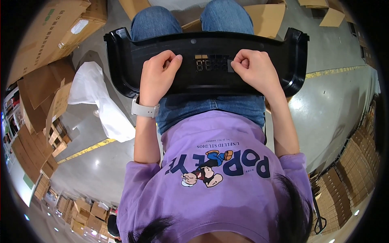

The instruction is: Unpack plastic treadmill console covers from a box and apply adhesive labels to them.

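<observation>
A wide black moulded plastic panel (202, 77) looks smooth with a soft sheen. It lies on faded blue denim jeans (210, 109). Nearby are matt brown corrugated cardboard boxes (48, 32), a crinkled, thin white plastic bag (97, 97) and a glossy polished grey concrete floor (332, 101).

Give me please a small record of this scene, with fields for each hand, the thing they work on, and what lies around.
left hand: left hand rests on the black plastic panel, fingers curled, a white wristband on the wrist
right hand: right hand closed like a fist on the same panel, beside a grid of small slots
panel: long, black, ends turned up, lying across the lap on blue jeans
around: white plastic bag on the grey floor; cardboard boxes; yellow floor line
</observation>
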Demonstrator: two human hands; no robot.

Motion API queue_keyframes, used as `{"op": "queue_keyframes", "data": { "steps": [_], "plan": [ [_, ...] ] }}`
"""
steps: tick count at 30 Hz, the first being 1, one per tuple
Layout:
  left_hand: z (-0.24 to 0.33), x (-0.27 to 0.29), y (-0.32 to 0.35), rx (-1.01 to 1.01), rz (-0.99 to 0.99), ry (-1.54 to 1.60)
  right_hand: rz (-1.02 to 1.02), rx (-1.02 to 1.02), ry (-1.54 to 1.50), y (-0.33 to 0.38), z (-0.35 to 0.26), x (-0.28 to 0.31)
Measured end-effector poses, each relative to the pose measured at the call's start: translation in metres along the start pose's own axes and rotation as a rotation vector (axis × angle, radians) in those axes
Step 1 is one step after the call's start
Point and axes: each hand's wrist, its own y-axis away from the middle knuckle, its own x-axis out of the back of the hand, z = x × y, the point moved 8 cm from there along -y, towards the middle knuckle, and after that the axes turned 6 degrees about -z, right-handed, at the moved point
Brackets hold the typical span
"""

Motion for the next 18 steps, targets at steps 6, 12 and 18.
{"op": "queue_keyframes", "data": {
  "steps": [6,12,18],
  "plan": [
    [0.001,0.001,0.001,-0.027,0.013,0.001,-0.002,0.041,0.058,-0.002,-0.007,0.003],
    [-0.003,-0.003,-0.001,0.044,-0.077,-0.051,-0.068,0.029,-0.071,-0.003,0.001,0.002],
    [-0.006,-0.004,0.0,0.084,-0.1,-0.057,-0.091,-0.04,-0.447,-0.001,0.014,0.01]
  ]
}}
